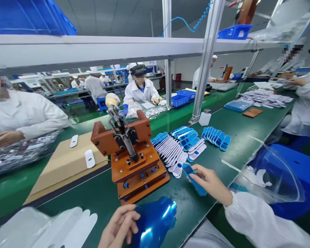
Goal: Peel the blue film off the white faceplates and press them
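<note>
My right hand (214,179) grips a blue oblong plate (199,186) between thumb and fingers, tilted above the green bench. My left hand (120,227) has loosely bent, parted fingers at the edge of a shiny blue film stack (157,220); nothing shows between them. Just beyond stands an orange-brown clamp fixture (136,187) with a metal lever. To its right lie fanned rows of white printed plates (169,151), blue-faced plates (187,137) and a separate blue row (217,136).
White oblong sheets (74,225) lie at the lower left. A cardboard box (67,160) carries two white pieces. A white bottle (205,117) stands by a metal post (205,65). A clear bag (271,175) hangs at the bench edge. Co-workers sit left, opposite and right.
</note>
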Motion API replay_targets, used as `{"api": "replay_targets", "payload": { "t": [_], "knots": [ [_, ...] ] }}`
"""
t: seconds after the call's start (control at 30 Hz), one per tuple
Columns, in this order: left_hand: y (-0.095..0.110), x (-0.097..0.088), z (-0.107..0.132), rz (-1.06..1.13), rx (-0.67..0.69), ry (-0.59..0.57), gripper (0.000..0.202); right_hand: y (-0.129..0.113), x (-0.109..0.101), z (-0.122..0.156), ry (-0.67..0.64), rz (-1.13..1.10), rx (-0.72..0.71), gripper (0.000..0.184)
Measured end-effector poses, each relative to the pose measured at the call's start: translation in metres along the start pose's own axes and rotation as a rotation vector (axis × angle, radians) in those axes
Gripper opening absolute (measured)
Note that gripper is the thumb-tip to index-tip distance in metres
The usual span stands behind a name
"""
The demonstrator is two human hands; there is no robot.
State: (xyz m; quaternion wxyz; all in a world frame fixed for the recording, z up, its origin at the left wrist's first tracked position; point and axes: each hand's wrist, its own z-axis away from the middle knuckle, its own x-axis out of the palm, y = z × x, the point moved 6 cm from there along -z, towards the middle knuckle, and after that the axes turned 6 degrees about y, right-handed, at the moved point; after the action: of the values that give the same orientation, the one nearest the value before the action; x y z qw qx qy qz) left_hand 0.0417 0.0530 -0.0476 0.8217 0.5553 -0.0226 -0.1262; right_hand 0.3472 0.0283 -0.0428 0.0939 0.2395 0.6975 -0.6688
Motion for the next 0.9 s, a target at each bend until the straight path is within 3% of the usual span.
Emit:
{"api": "replay_targets", "payload": {
  "t": [0.07, 0.13, 0.2, 0.27, 0.33, 0.37, 0.47, 0.53, 0.67, 0.8, 0.9],
  "knots": [
    [0.006, 0.029, 0.007, 0.041, 0.050, -0.123, 0.054, -0.022, 0.034, 0.009, -0.150, -0.363, 0.152, 0.025],
    [0.015, 0.055, 0.011, 0.086, 0.119, -0.165, 0.059, -0.049, 0.065, 0.017, -0.273, -0.468, 0.140, 0.025],
    [0.020, 0.071, 0.012, 0.072, 0.166, -0.095, 0.057, -0.072, 0.079, 0.019, -0.240, -0.337, -0.011, 0.021],
    [0.021, 0.079, 0.013, 0.030, 0.168, -0.016, 0.047, -0.084, 0.076, 0.016, -0.063, -0.202, -0.143, 0.020],
    [0.019, 0.083, 0.015, 0.039, 0.148, -0.007, 0.045, -0.086, 0.072, 0.010, 0.054, -0.221, -0.148, 0.019],
    [0.018, 0.085, 0.016, 0.052, 0.143, -0.022, 0.046, -0.084, 0.075, 0.007, 0.017, -0.285, -0.103, 0.023],
    [0.015, 0.083, 0.020, 0.066, 0.155, -0.003, 0.047, -0.081, 0.104, 0.012, -0.315, -0.528, 0.107, 0.037],
    [0.010, 0.080, 0.020, 0.045, 0.166, 0.054, 0.048, -0.080, 0.120, 0.020, -0.394, -0.668, 0.240, 0.047],
    [0.001, 0.074, 0.018, -0.014, 0.220, 0.125, 0.047, -0.082, 0.132, 0.030, -0.213, -0.796, 0.371, 0.051],
    [0.001, 0.073, 0.019, -0.072, 0.268, 0.091, 0.046, -0.083, 0.134, 0.027, -0.197, -0.825, 0.420, 0.052],
    [0.002, 0.075, 0.022, -0.002, 0.163, -0.005, 0.046, -0.082, 0.126, 0.014, -0.221, -0.838, 0.343, 0.053]
  ]
}}
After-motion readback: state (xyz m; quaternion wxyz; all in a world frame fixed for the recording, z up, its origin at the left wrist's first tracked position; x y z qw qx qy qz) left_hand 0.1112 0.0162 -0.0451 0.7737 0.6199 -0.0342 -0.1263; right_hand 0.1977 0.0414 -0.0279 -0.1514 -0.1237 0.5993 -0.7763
